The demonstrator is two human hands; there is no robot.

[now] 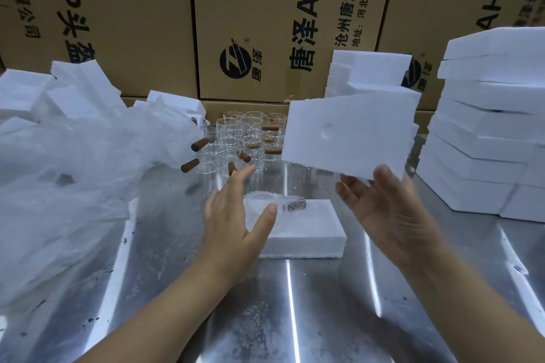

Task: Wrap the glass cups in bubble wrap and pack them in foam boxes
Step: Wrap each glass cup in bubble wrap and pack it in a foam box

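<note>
A white foam box base (306,233) lies on the steel table in front of me, with a bubble-wrapped glass cup (267,199) set in it; the cup's brown handle (294,205) shows through the wrap. My left hand (236,215) hovers over the base's left end, fingers spread and straight, holding nothing. My right hand (383,203) holds a flat foam lid (349,134) by its lower edge, tilted in the air above and to the right of the base. Several bare glass cups (241,138) with wooden handles stand behind.
A heap of clear bubble wrap (73,174) covers the table's left side. Foam pieces (67,88) lie behind it. Stacked foam boxes (489,127) rise at the right, with another stack (368,68) behind the lid. Cardboard cartons (265,23) wall the back.
</note>
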